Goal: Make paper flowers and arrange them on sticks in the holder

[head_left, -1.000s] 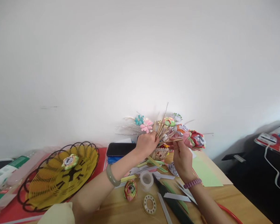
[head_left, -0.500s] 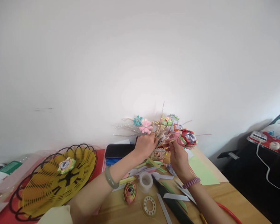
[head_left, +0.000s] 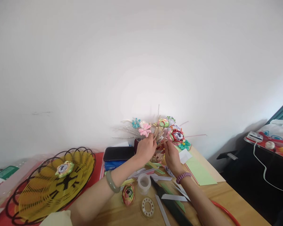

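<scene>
Against the white wall, at the back of the wooden table [head_left: 122, 213], your left hand [head_left: 146, 148] grips the paper flowers [head_left: 166, 128] by their sticks; your right hand [head_left: 171, 153] pinches one stick. They look light and crushable: hold stems, not blooms.

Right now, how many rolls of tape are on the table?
2. One clear tape roll stands near the left wrist; a flatter ring-shaped roll lies just in front of it, closer to the camera. Others may be hidden under the paper scraps.
</scene>
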### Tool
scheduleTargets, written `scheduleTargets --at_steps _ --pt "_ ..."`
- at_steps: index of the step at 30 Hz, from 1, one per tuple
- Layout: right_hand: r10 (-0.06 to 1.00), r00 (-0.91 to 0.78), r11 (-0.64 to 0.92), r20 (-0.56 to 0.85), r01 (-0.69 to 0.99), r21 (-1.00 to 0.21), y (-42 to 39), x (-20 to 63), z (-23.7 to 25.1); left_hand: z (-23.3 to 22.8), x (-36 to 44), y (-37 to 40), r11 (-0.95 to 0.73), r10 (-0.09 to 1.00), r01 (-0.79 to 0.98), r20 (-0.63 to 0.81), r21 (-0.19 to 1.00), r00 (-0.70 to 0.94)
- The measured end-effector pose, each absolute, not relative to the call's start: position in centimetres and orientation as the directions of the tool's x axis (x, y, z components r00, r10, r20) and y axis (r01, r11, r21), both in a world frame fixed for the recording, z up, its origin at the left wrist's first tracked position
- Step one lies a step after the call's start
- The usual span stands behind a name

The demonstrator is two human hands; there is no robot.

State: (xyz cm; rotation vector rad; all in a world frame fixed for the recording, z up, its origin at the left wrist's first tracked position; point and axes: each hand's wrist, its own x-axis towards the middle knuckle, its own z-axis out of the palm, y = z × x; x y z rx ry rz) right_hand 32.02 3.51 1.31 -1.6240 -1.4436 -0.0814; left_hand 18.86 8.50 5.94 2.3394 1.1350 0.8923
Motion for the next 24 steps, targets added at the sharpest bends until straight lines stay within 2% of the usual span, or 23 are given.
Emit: scheduleTargets --at_steps 5,9,13,18,24 --pt "0.823 0.247 0.064 0.512 0.854 -0.516 2.8 31.5 1.8 6.3 20.1 8.9 -0.471 0.827 0.325 0.284 0.82 0.485" --pt "0.848 0.186 0.061 0.495 0.895 -0.441 2.3 31.0 2.2 6.5 20.6 9.4 -0.324 0.834 0.179 0.191 0.929 0.518" --pt "0.857 0.121 0.095 0.5 0.918 -0.384 2.2 30.3 2.7 6.5 20.3 9.9 -0.22 0.842 0.079 0.148 0.972 0.519" --pt "0.834 0.087 0.139 0.545 0.923 -0.359 2.0 29.8 2.8 6.4 20.1 10.3 -0.171 0.852 -0.009 0.152 0.985 0.501" --pt "0.782 0.203 0.085 0.589 0.902 -0.423 1.1 30.7 1.7 6.4 19.8 10.2 -0.15 0.85 -0.083 0.171 0.985 0.498"
